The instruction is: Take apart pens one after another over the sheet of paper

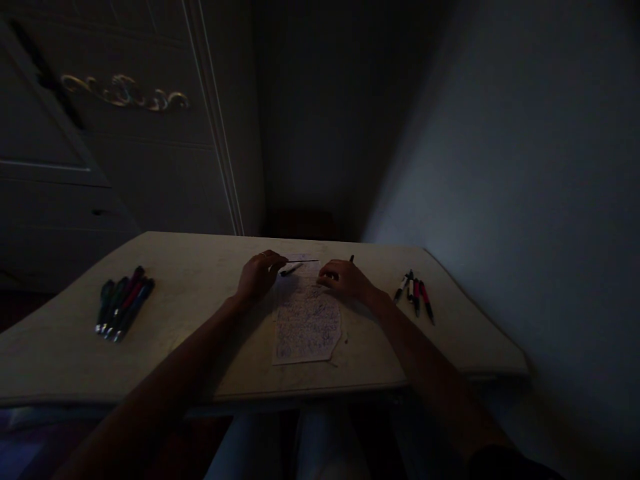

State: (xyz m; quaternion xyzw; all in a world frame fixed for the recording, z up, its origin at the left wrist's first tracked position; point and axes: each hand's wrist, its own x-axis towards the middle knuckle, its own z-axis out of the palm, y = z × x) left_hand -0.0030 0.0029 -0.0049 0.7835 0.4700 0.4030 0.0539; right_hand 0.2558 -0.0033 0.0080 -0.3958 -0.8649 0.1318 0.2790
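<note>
My left hand (259, 275) pinches one end of a thin dark pen refill (303, 261), which points right toward my other hand. Below it, a dark-and-light pen part (291, 270) lies at a slant on a sheet of paper (307, 327) covered in scribbles. My right hand (345, 277) is curled at the right of the paper's top. From behind its knuckles sticks the dark end of a pen barrel (351, 258); the rest of that is hidden in the hand. The light is dim, so small details blur.
Several dark and coloured pens (123, 303) lie bunched on the table (195, 267) at left. Several white, black and pink pens (415, 292) lie at right. Small bits (345, 337) rest beside the paper. A wall (525, 200) borders the right; a cabinet (125, 167) stands behind left.
</note>
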